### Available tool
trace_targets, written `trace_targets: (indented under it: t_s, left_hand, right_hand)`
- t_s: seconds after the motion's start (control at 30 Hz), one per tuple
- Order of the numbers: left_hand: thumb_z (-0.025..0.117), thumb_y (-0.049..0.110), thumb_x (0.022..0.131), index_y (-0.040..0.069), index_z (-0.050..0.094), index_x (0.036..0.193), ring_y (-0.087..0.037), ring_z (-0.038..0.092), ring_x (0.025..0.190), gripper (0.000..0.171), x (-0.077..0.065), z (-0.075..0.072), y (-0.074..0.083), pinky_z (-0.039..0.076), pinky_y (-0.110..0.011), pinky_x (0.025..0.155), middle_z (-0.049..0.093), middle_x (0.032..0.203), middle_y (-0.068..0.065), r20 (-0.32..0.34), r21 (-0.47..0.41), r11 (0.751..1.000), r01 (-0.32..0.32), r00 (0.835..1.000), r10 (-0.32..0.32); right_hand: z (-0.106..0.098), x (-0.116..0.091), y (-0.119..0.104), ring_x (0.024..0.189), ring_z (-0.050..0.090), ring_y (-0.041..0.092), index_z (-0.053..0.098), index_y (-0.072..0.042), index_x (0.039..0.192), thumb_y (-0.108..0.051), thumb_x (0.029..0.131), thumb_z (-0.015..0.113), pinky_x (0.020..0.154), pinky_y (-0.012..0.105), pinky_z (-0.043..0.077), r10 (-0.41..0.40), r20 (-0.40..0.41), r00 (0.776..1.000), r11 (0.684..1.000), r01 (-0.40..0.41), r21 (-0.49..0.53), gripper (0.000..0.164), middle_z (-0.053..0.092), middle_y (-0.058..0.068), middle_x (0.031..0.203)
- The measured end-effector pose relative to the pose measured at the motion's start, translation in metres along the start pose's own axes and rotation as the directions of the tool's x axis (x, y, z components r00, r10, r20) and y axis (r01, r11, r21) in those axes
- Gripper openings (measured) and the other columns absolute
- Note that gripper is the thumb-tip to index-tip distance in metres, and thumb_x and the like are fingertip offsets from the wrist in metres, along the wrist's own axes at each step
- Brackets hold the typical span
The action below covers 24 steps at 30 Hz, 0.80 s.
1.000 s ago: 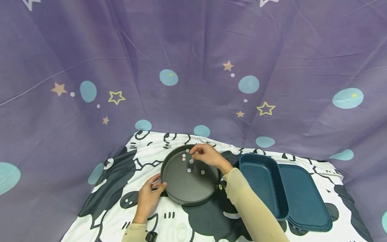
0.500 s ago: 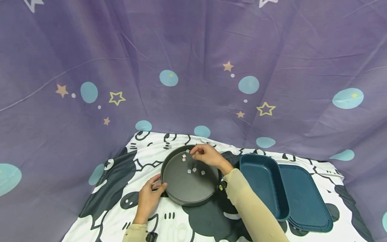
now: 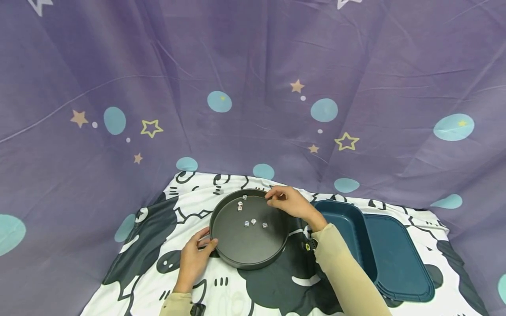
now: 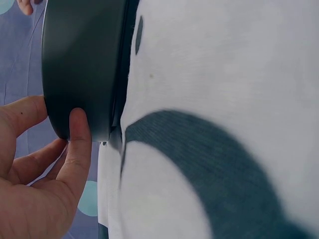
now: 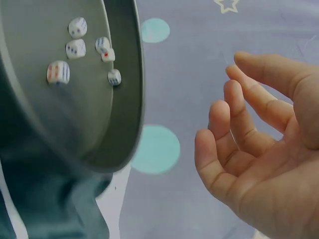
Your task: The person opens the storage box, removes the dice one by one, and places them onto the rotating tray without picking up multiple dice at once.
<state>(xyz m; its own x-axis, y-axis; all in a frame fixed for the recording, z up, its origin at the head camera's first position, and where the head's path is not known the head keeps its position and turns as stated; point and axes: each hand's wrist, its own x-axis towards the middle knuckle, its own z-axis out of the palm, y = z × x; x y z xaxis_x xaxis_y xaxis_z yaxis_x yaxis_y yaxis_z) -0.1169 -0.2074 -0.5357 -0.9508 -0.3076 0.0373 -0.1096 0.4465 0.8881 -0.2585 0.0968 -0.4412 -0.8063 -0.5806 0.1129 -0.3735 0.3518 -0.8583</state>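
Note:
A dark grey round cake pan (image 3: 249, 245) lies on the cloth, with several white dice (image 3: 254, 222) scattered inside. Some sit near its middle and others by the far left wall, as the dice (image 5: 76, 49) in the right wrist view also show. My left hand (image 3: 195, 256) grips the pan's left side, thumb at the rim and fingers against the outer wall; in the left wrist view a fingertip (image 4: 79, 119) presses that wall. Over the far right rim hovers my right hand (image 3: 290, 202), its fingers loosely bent and nothing between them.
Right of the pan stands a deep blue rectangular container (image 3: 344, 210), partly behind the right forearm. A matching blue lid (image 3: 399, 259) lies beside it. A cartoon-print cloth (image 3: 221, 298) covers the table. Behind hangs a purple curtain (image 3: 245, 136).
A die that was below my right hand a second ago has come down among the dice in the pan's middle. My right hand has since moved right. My left hand stays put.

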Motion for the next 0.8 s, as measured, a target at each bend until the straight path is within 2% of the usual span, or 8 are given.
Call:
trace_targets:
  t_s: [0.23, 0.43, 0.63, 0.8]
  left_hand:
    - [0.077, 0.021, 0.090, 0.009, 0.062, 0.136, -0.025, 0.069, 0.103, 0.049, 0.000, 0.001, -0.003, 0.046, -0.049, 0.097, 0.073, 0.112, -0.013, -0.001, -0.012, 1.000, -0.001, 1.000, 0.001]
    - [0.077, 0.023, 0.091, 0.010, 0.062, 0.136, -0.025, 0.069, 0.103, 0.050, 0.001, 0.001, -0.002, 0.047, -0.049, 0.096, 0.072, 0.115, -0.012, 0.004, -0.006, 1.000, -0.002, 1.000, 0.002]
    - [0.077, 0.023, 0.091, 0.010, 0.062, 0.136, -0.025, 0.069, 0.104, 0.049, 0.001, 0.001, -0.003, 0.048, -0.048, 0.096, 0.072, 0.115, -0.012, 0.004, -0.005, 1.000, 0.001, 1.000, 0.000]
    - [0.077, 0.024, 0.091, 0.010, 0.062, 0.136, -0.024, 0.069, 0.104, 0.050, 0.001, 0.001, -0.003, 0.048, -0.048, 0.095, 0.072, 0.115, -0.012, 0.008, -0.003, 1.000, 0.001, 1.000, -0.001]
  right_hand:
    - [-0.024, -0.028, 0.009, 0.075, 0.062, 0.019, 0.070, -0.012, 0.113, -0.018, 0.099, 0.066, 0.072, 0.036, 0.053, -0.007, -0.018, 1.000, 0.999, 0.006, -0.036, 0.016, 0.066, 0.002, 0.089]
    - [-0.043, -0.052, 0.012, 0.073, 0.057, 0.021, 0.069, -0.010, 0.116, -0.016, 0.100, 0.064, 0.069, 0.037, 0.049, 0.045, -0.061, 0.997, 0.999, -0.046, -0.018, 0.017, 0.065, 0.006, 0.090]
    - [-0.059, -0.075, 0.023, 0.083, 0.063, 0.030, 0.067, -0.009, 0.117, -0.017, 0.101, 0.063, 0.076, 0.042, 0.052, 0.083, -0.077, 0.994, 0.997, -0.082, 0.009, 0.019, 0.067, 0.006, 0.095]
    - [-0.069, -0.091, 0.043, 0.089, 0.062, 0.041, 0.069, -0.009, 0.112, -0.017, 0.100, 0.065, 0.081, 0.047, 0.053, 0.093, -0.099, 0.991, 0.996, -0.091, 0.027, 0.015, 0.067, 0.014, 0.099]
